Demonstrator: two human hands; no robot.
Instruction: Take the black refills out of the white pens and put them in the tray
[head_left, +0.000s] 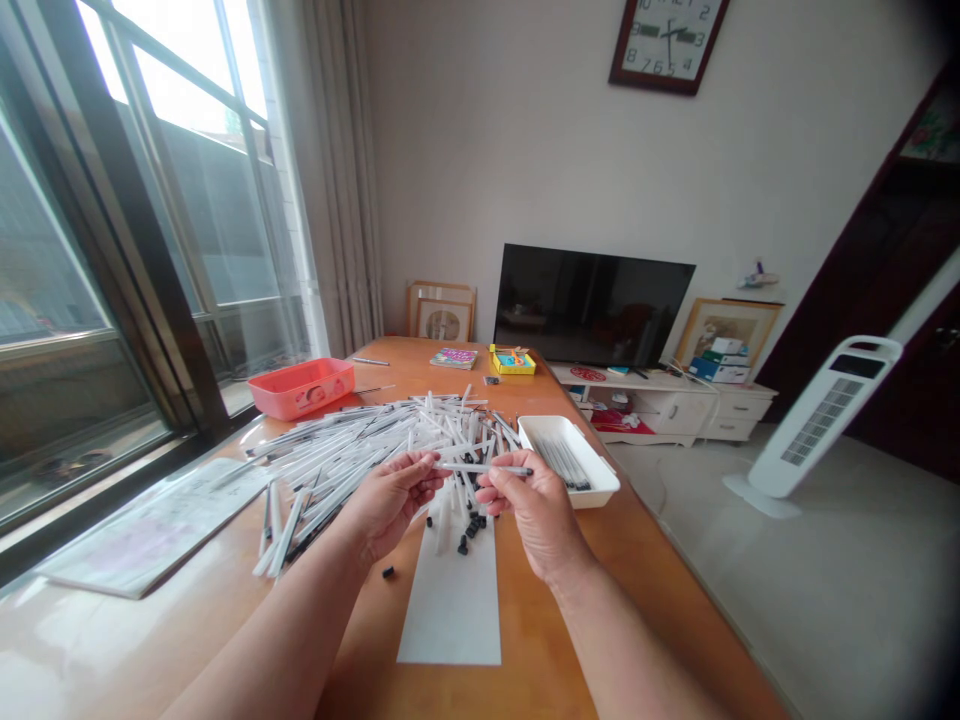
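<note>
Both my hands hold one white pen point(480, 468) level above the wooden table point(585, 600). My left hand point(394, 495) pinches its left end with curled fingers. My right hand point(525, 505) grips the pen's right half, with the dark tip sticking out toward the white tray point(600, 490). Beneath the hands lies a white paper strip point(454, 600) with several small black caps point(469, 530) on it. A big heap of white pens point(360, 450) spreads behind and to the left of my hands.
A red plastic basket point(302, 387) stands at the far left of the table, by the window. The white tray holds several pens. A paper booklet point(150, 530) lies near left. A yellow box point(513, 360) and a small book point(454, 357) sit at the far edge. A fan point(817, 420) stands right.
</note>
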